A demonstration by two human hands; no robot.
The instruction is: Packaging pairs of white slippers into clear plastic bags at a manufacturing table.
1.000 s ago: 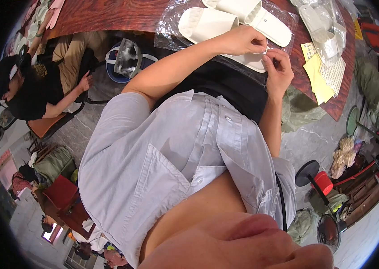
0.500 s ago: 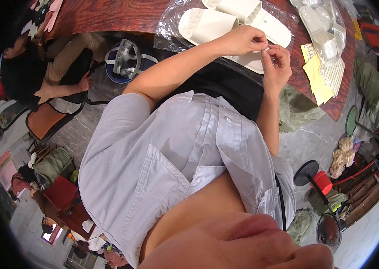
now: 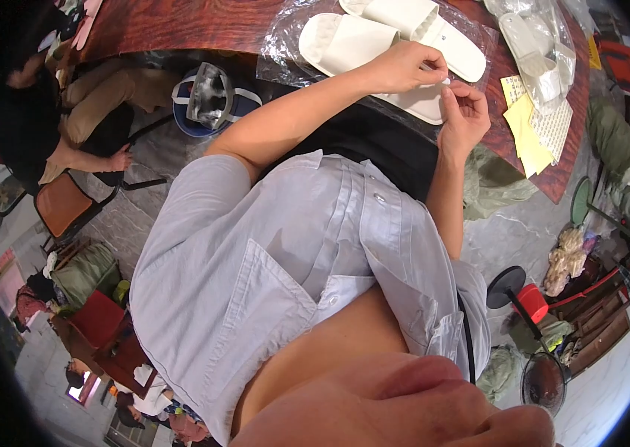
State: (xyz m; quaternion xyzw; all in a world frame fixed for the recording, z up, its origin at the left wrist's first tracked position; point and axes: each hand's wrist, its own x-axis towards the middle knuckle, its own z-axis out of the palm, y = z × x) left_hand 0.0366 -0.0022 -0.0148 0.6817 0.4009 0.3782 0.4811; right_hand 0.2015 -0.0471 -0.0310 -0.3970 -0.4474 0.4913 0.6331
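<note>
My left hand (image 3: 410,65) is above a pair of white slippers, thumb and forefinger pinched together. Close by on the right, my right hand (image 3: 465,112) has its fingers curled toward the thumb. A tiny whitish bit (image 3: 445,80) shows at the fingertips, too small to name. The nearer slipper (image 3: 352,43) is partly covered by my left hand, its sole running on beneath both hands. Beyond it is the other slipper (image 3: 458,54). Both lie on a clear plastic bag (image 3: 276,54) at the edge of the reddish wooden table (image 3: 181,26).
To the right lie bagged white slippers (image 3: 535,56), yellow paper slips (image 3: 527,141) and a sheet of small labels (image 3: 555,127). Below the table edge at left is a blue bucket (image 3: 188,123). A seated person (image 3: 28,127) is farther left, near a brown-backed chair (image 3: 61,205).
My fingertips were together and are now slightly apart, my right hand having shifted a little right and down. The seated person's arm has moved left and lower.
</note>
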